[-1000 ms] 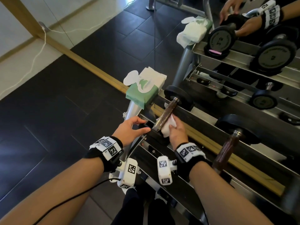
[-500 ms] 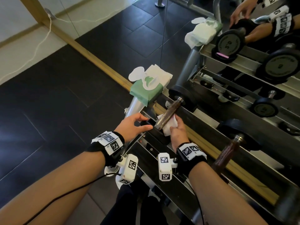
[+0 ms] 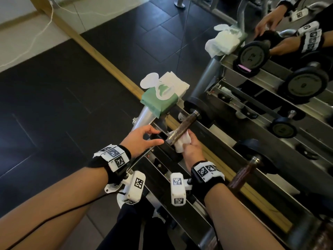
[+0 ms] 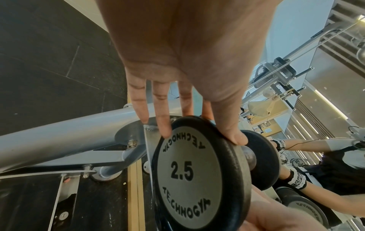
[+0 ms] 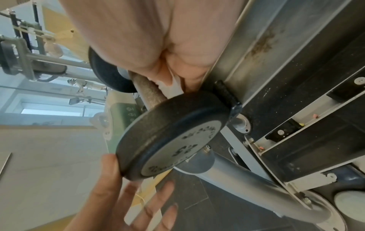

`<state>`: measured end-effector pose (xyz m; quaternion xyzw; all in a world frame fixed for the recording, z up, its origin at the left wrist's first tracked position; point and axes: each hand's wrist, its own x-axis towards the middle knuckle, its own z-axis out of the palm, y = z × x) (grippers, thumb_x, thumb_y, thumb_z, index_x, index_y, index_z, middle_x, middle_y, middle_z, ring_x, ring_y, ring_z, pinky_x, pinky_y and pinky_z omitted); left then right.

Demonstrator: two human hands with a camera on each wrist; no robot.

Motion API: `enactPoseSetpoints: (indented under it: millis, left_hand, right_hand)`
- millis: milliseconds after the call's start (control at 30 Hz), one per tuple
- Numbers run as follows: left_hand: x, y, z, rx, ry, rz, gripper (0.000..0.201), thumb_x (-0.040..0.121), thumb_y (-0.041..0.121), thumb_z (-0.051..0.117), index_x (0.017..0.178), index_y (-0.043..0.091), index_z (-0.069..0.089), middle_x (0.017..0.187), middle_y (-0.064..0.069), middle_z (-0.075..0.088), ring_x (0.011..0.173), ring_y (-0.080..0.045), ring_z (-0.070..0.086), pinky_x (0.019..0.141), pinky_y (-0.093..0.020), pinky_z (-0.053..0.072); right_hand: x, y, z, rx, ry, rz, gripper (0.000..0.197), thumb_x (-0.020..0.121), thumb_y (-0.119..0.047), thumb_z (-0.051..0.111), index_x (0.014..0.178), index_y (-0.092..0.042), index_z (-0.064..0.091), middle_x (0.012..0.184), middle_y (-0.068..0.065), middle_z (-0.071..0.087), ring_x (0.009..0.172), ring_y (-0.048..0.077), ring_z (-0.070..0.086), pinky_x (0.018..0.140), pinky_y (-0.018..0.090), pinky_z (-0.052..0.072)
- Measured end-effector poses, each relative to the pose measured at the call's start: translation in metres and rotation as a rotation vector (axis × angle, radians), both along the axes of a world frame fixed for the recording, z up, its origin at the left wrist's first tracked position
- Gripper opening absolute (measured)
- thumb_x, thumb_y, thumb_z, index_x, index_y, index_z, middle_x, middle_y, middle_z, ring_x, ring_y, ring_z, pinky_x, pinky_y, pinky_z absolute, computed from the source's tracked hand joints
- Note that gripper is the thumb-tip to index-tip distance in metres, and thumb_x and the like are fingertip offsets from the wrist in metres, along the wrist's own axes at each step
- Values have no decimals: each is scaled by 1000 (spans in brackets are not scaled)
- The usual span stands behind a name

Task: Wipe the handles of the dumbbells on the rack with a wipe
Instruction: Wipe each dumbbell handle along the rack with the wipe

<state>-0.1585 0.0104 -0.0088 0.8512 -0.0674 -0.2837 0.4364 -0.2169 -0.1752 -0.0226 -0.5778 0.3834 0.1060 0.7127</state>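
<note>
On the rack (image 3: pixel 212 141), left hand (image 3: pixel 140 139), grip released, steadies the dumbbell (image 4: pixel 189 171); right hand (image 3: pixel 191 150) clasps the wipe (image 3: pixel 182 143) around its handle (image 3: pixel 182 127).

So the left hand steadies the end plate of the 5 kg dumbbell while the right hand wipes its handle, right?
Not quite: the plate reads 2.5, as the left wrist view shows. The left hand does steady it while the right hand holds the wipe on the handle.
</note>
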Motion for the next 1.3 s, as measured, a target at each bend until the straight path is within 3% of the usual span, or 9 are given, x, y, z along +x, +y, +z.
enactPoseSetpoints:
  millis: [100,167,267,433,567,767,1033,1200,1300]
  left_hand:
    - [0,0,0,-15,7,7,28,79,49,75,104,43,63,112,15,61,101,-2,57,81,-22,40]
    - [0,0,1,-15,5,9,27,79,49,75,102,43,63,110,16,62,98,-1,58,79,-20,40]
    - [0,0,1,-3,0,7,25,79,48,75,101,44,62,107,21,60,95,3,57,74,-15,37]
    - [0,0,1,-32,20,7,27,81,45,74,105,42,63,108,21,61,92,0,60,76,-18,39]
    - [1,0,1,-22,36,3,26,80,47,75,103,45,63,113,15,60,97,-4,60,77,-20,40]
    - [1,0,2,-13,38,21,26,78,49,77,101,44,64,111,18,62,92,3,60,72,-13,38]
    - [2,1,-1,-7,30,20,25,77,51,76,99,47,63,108,20,62,88,7,59,67,-10,36]
    - [3,1,-2,-33,36,11,27,77,50,77,100,44,64,110,16,64,84,9,62,58,-2,42]
    - [3,1,-1,-8,20,7,27,77,52,76,100,45,64,111,18,62,90,6,61,64,-5,40]
  right_hand:
    - [-14,-5,4,6,9,78,64,92,5,38,138,-36,54,133,3,59,122,23,56,108,49,42]
    - [-14,-11,1,36,-10,43,60,93,5,38,133,-33,59,128,5,64,118,24,61,104,46,48]
    - [-6,-10,-3,120,-60,-77,47,95,5,42,107,-30,72,103,7,75,95,22,73,74,31,60]
    - [-9,-3,1,107,33,1,52,95,2,44,134,-27,60,128,11,64,117,29,62,106,48,45]
    - [-14,-24,9,177,43,-101,39,90,5,49,109,-19,74,110,14,72,99,28,72,86,39,57]
    - [20,-25,11,176,1,-320,48,97,8,40,136,-14,58,126,20,64,116,34,62,108,47,45]
    - [-9,-17,9,153,19,-270,50,91,3,47,117,-31,73,124,6,66,111,27,63,90,39,54]
    - [18,-22,9,201,-77,-439,44,93,3,51,126,-20,66,124,18,65,109,30,65,98,42,51]
    - [41,-17,14,243,-53,-529,33,98,-2,55,127,-15,64,126,23,62,115,34,62,103,44,49]
